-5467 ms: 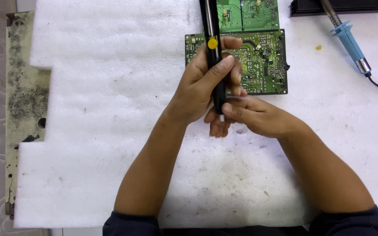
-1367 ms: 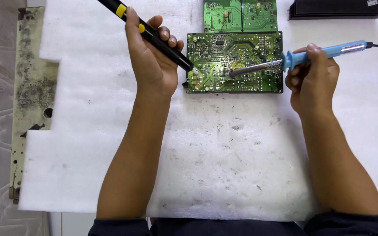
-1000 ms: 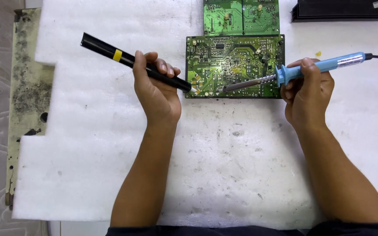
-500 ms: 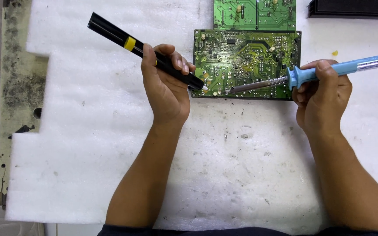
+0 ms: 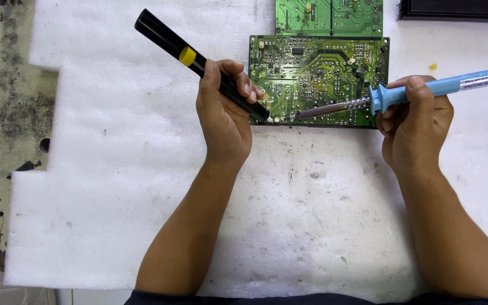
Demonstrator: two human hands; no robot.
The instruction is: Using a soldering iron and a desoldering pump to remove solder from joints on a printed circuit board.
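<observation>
Two bare forearms, left hand (image 5: 224,121) and right hand (image 5: 416,127) ungloved; dark navy cloth sleeves (image 5: 312,297) at bottom edge

Two hands are in view: the left hand (image 5: 224,116) and the right hand (image 5: 416,121). Two tools: one black desoldering pump (image 5: 199,62) with a single yellow button, one blue-handled soldering iron (image 5: 419,93). Green circuit boards: one whole board (image 5: 317,73) and, just above it, what looks like two more (image 5: 329,10), though the top edge cuts them off. One white foam sheet (image 5: 142,169) lies under that whole board. One dark flat object (image 5: 456,8) sits up to its right, and one small yellow scrap (image 5: 433,66) just beside its right edge.
</observation>
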